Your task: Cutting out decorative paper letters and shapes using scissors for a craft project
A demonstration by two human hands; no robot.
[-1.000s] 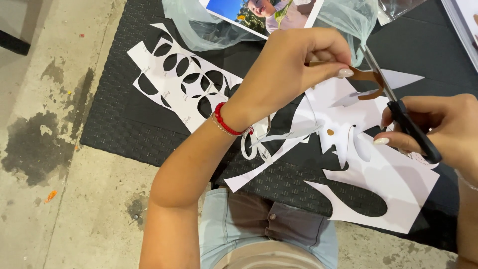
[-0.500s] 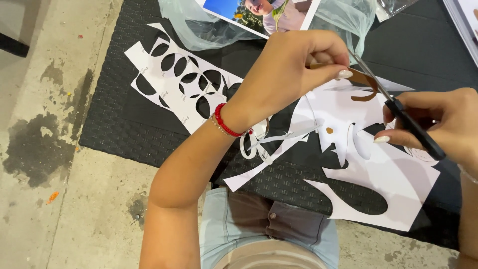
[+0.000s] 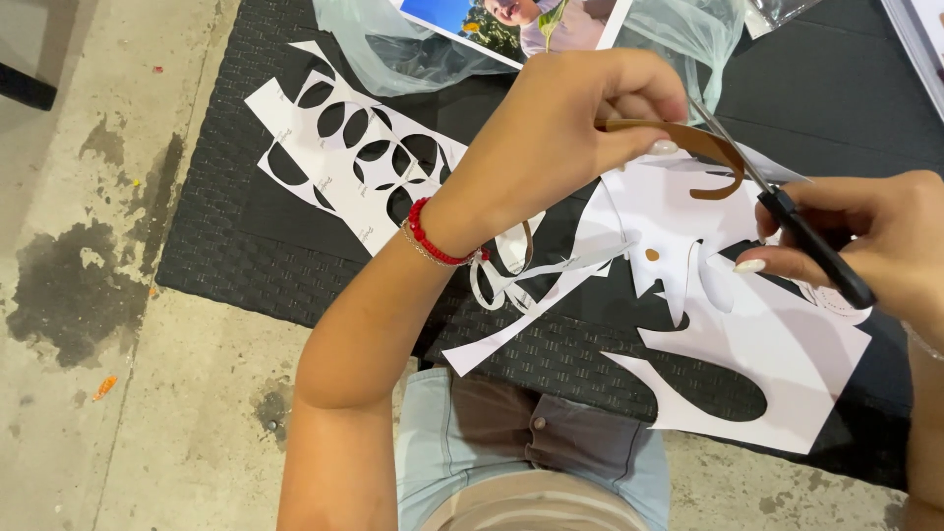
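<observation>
Nearest the camera is the person's own lap, in pale blue clothing with a brown panel [image 3: 551, 433], just at the near edge of a black woven mat [image 3: 226, 246] that lies on stained grey concrete floor [image 3: 108, 393].

On the mat, right of centre, lies a large white paper sheet with leaf-shaped holes cut out of it [image 3: 777, 344]; thin white paper offcut strips [image 3: 511, 280] curl just left of it, under the left wrist.

The right hand [image 3: 875, 246] comes in from the right edge, above that sheet. Its fingers are closed round the black handles of a pair of scissors [image 3: 787, 221], whose thin blades run up and left to meet the brown piece; how far the blades are parted cannot be told.

The left hand [image 3: 570, 128], with a red beaded bracelet [image 3: 433, 236] on its wrist, is raised over the middle of the mat. Its thumb and fingers are pinched shut on a curved strip of brown paper [image 3: 703, 147], which hangs in the air to the right of the fingertips, touching the scissor blades.

Farther left on the mat lies a second white paper sheet with rows of oval cut-outs [image 3: 344, 167].

At the far edge sit crumpled pale green translucent plastic [image 3: 393, 54] and a colour photograph print [image 3: 511, 20] partly tucked under it.
</observation>
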